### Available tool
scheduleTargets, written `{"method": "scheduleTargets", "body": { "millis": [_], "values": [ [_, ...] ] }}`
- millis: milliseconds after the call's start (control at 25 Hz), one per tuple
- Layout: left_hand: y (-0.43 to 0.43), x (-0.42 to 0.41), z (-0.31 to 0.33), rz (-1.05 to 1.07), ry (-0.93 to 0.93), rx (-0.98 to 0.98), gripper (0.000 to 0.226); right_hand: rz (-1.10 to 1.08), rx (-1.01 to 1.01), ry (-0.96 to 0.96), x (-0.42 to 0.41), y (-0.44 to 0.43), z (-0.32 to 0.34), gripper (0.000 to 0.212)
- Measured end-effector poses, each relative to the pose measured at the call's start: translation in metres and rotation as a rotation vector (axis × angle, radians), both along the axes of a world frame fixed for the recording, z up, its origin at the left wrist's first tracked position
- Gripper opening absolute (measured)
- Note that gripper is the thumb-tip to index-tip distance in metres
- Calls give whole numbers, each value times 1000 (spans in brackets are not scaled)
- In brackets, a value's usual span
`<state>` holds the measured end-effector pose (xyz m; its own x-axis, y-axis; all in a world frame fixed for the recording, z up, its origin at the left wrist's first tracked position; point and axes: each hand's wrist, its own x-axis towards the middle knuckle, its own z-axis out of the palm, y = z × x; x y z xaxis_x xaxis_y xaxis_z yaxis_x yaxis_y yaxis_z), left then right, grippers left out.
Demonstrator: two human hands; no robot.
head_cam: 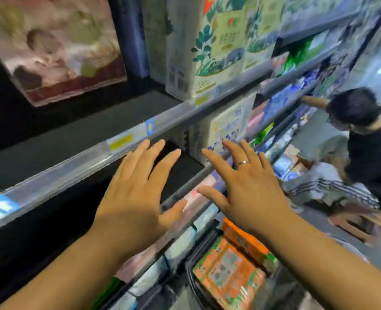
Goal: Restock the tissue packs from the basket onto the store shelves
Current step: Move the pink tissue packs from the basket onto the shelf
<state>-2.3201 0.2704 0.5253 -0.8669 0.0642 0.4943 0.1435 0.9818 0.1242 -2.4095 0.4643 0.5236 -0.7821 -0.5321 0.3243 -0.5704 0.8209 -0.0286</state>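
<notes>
The orange tissue packs (228,280) lie in the basket (190,278) at the bottom of the view; they are flat rectangles in glossy plastic wrap with green corners, their print too blurred to read; one lies flat, another leans behind it; the basket's rim is black and sits just beside the lowest shelves.

Above the basket the left hand (135,198) and the right hand (249,186) are side by side, backs up, fingers straight and spread, grasping nothing; whether the fingertips touch the shelving cannot be told; a plain metal ring (243,162) circles one finger of the right hand.

Just past the left fingertips runs the shelf rail (73,162), grey metal under a clear plastic strip; it carries a yellow price label (120,142) and blue tags, none legible.

On that shelf stands a tall white pack (207,52) printed with green leaves, "180" at its foot; left of it sits a blurred pink-brown pack (57,45); beneath the rail, behind the right fingers, is a white pack with small blue flowers (226,124).

Far right, another person (368,142) in a dark top reaches towards the shelves.
</notes>
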Motion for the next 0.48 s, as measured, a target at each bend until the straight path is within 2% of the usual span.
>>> {"method": "scheduleTargets", "body": {
  "millis": [200,360,480],
  "values": [
    [50,22,-69,-290,-72,-10,71,-287,47,-176,74,72,-68,70],
    [106,38,-109,-434,-285,10,77,-532,73,-333,144,130,-113,71],
    [156,45,-133,-546,-348,-15,78,-684,86,-442,188,180,-140,67]
  ]
}}
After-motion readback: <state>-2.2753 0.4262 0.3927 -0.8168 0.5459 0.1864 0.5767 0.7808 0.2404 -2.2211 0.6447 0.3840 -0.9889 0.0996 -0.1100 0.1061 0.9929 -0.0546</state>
